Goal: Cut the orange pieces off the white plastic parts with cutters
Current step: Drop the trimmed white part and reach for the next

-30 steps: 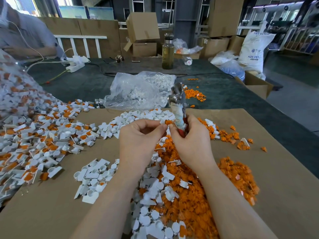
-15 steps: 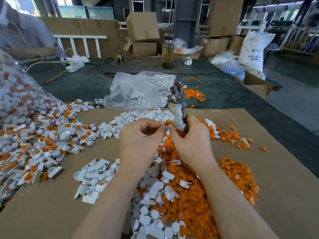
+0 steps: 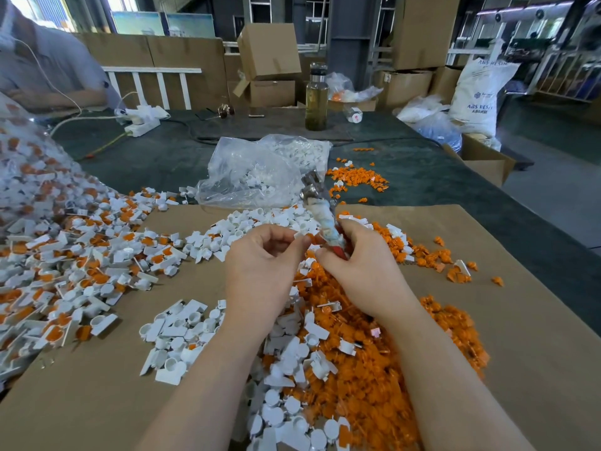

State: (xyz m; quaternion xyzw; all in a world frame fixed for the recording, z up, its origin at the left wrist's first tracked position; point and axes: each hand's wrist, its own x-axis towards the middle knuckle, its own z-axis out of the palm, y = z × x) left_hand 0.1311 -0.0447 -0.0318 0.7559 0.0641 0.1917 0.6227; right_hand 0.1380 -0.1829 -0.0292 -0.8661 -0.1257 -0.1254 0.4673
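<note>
Over the middle of the brown cardboard sheet (image 3: 507,336), the left hand (image 3: 263,271) has its thumb and forefinger curled together, pinching a small white plastic part (image 3: 300,233) at their tips. The right hand (image 3: 361,271) is wrapped around the red handles of the cutters (image 3: 320,209), whose metal head points up and away toward the sheet's far edge; whether the blades are closed is hidden. Just beneath both wrists lies a heap of cut orange pieces (image 3: 364,369) mixed with white parts. A small pile of trimmed white parts (image 3: 177,336) sits left of the left forearm, and uncut white-and-orange parts (image 3: 65,255) spread along the sheet's left edge. A clear plastic bag (image 3: 257,170) lies past the far edge.
</note>
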